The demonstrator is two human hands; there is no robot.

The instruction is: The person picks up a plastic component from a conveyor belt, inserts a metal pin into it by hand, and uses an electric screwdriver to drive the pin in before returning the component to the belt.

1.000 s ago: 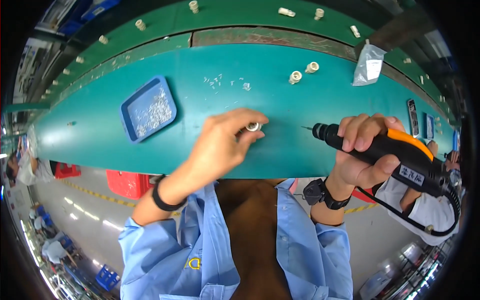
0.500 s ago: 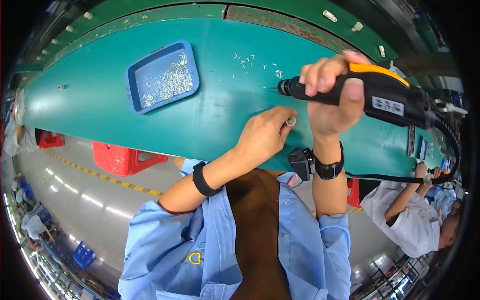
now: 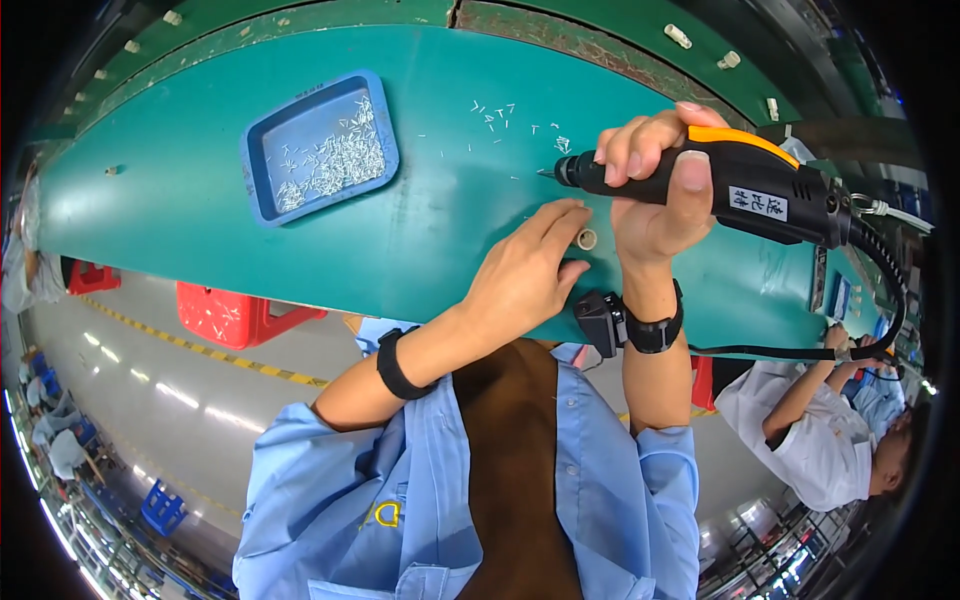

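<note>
Black driver [image 3: 740, 172] is gripped by the right hand [image 3: 648, 218]; the left hand [image 3: 528, 262] — loosely spread — lies beside a beige fitting [image 3: 587, 239].

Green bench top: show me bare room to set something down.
Bare patches lie between the blue tray and the small part far left, and between tray and left hand. Crowded: around the right hand, with screwdriver, beige cylinder and loose metal pieces.

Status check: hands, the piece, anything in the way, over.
Right hand gripping power screwdriver. Left hand at small cream fitting, grip unclear. Loose metal pieces scattered on table near the screwdriver bit.
</note>
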